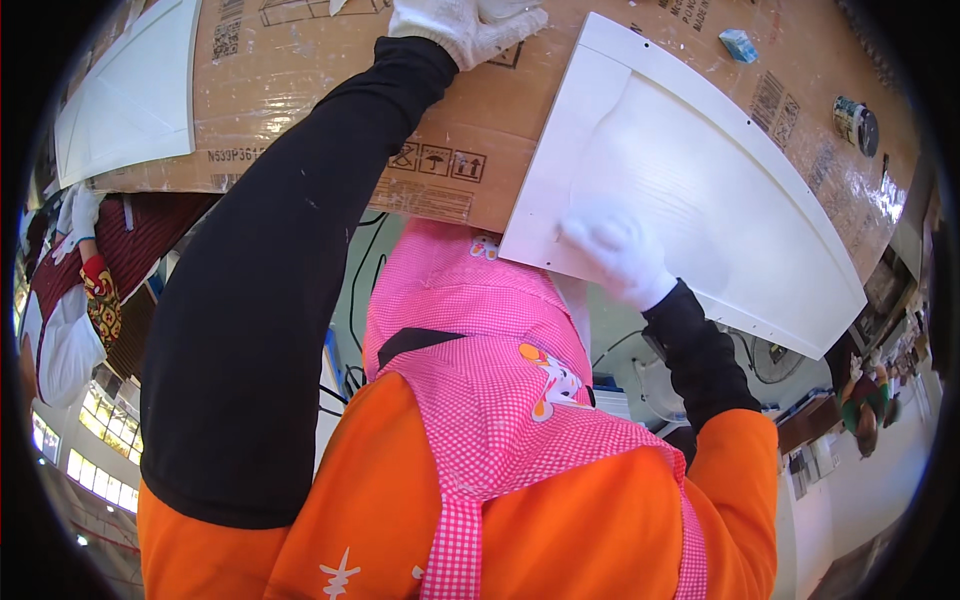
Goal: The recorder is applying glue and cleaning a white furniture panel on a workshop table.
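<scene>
A white panel (710, 170) with a raised border and small holes along its edges lies on the cardboard-covered table, its near edge sticking out past the cardboard. My right hand (622, 258), in a white glove, presses on the panel near its lower left part. Its fingers are curled and slightly blurred; whatever may be under them is hidden. Up at the top edge of the picture, my left hand (468, 25), also gloved in white, reaches over the cardboard, left of the panel. Its visible fingers are stretched out, and the picture's edge cuts off part of the hand.
Printed brown cardboard (470, 130) covers the tabletop. Another white panel (135, 95) lies at the far left. Toward the right are a small blue block (738, 45) and a can (856, 125). Another person's patterned sleeve (100, 295) shows at left; a fan (775, 358) stands below the panel.
</scene>
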